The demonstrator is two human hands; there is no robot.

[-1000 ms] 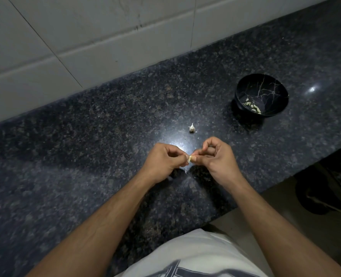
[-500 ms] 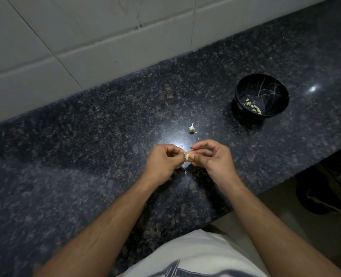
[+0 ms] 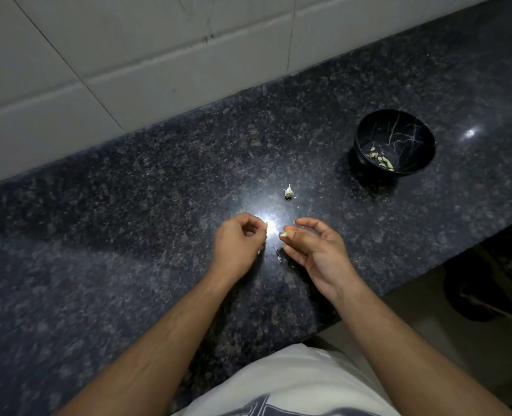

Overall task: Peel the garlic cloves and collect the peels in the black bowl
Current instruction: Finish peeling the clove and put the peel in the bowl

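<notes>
My right hand pinches a small pale garlic clove between thumb and forefinger, its other fingers spread loosely. My left hand is a little to its left with fingers curled, pinching what looks like a thin scrap of peel beside the glare. The two hands are apart. A small garlic piece with a pointed tip lies on the counter just beyond them. The black bowl stands at the far right, with several pale pieces in its bottom. A few peel scraps lie between my hands.
The dark speckled granite counter runs to a white tiled wall at the back. Its front edge cuts diagonally at the right, with floor and a dark object below. A bright light reflection sits by my hands.
My hands, joined on the clove before, have pulled apart. The right hand keeps the clove and its fingers have spread; the left hand moved left.
</notes>
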